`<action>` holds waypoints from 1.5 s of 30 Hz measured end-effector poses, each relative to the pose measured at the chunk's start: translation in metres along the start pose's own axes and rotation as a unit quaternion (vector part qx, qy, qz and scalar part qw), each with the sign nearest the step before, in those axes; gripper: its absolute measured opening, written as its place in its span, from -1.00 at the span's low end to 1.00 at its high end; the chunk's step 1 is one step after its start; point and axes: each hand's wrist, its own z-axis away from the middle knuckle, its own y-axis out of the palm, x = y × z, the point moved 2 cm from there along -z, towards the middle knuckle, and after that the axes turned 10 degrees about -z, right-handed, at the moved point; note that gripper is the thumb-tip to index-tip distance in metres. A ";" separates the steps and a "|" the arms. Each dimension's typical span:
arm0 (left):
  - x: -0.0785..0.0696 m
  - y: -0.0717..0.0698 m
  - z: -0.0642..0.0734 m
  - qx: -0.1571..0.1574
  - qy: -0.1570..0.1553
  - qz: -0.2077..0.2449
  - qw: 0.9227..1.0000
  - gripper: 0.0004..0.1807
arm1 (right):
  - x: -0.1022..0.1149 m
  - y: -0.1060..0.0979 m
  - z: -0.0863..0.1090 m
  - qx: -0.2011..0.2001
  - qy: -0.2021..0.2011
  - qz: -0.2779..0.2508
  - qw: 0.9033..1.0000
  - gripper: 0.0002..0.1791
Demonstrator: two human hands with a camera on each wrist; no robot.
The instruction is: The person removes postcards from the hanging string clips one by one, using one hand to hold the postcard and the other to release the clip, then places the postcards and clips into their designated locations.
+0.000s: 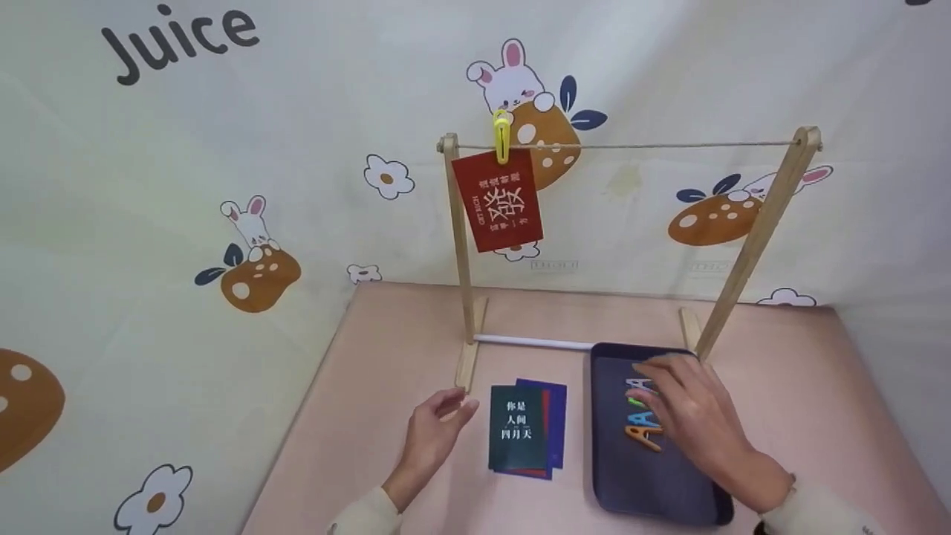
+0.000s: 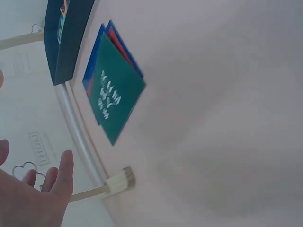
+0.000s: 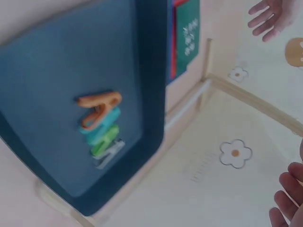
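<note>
My right hand (image 1: 702,420) is over the dark tray (image 1: 646,487), its fingers bent loosely above a row of small clothespins. An orange clothespin (image 3: 100,108), a blue one (image 3: 104,126), a green one (image 3: 105,142) and a pale grey one (image 3: 111,153) lie in the tray; none is in the fingers. To the left, my left hand (image 1: 432,438) hovers beside a small pile of cards and holds nothing. A green card with white characters (image 1: 516,427) tops that pile, with red and blue edges showing beneath. A yellow clothespin (image 1: 502,141) fastens a red card (image 1: 499,204) to a string.
The string (image 1: 654,145) runs between two wooden posts, the left post (image 1: 462,253) and the right post (image 1: 758,238). A white rod (image 1: 531,342) joins them low down, partly behind the tray. Behind stands a cloth backdrop (image 1: 319,148) with printed rabbits; the tabletop (image 1: 401,342) is pink.
</note>
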 end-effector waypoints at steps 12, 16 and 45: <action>-0.075 -0.027 -0.027 -0.001 0.079 0.028 0.996 -0.18 | -0.002 -0.013 -0.086 -0.011 -0.056 0.027 0.998 -0.36; -0.098 -0.025 -0.036 0.001 0.102 0.043 0.994 -0.24 | 0.000 -0.009 -0.115 0.003 -0.075 0.036 0.997 -0.33; -0.169 -0.022 -0.100 -0.050 0.018 0.304 0.951 -0.33 | 0.009 0.003 -0.294 0.062 -0.007 0.015 0.998 -0.22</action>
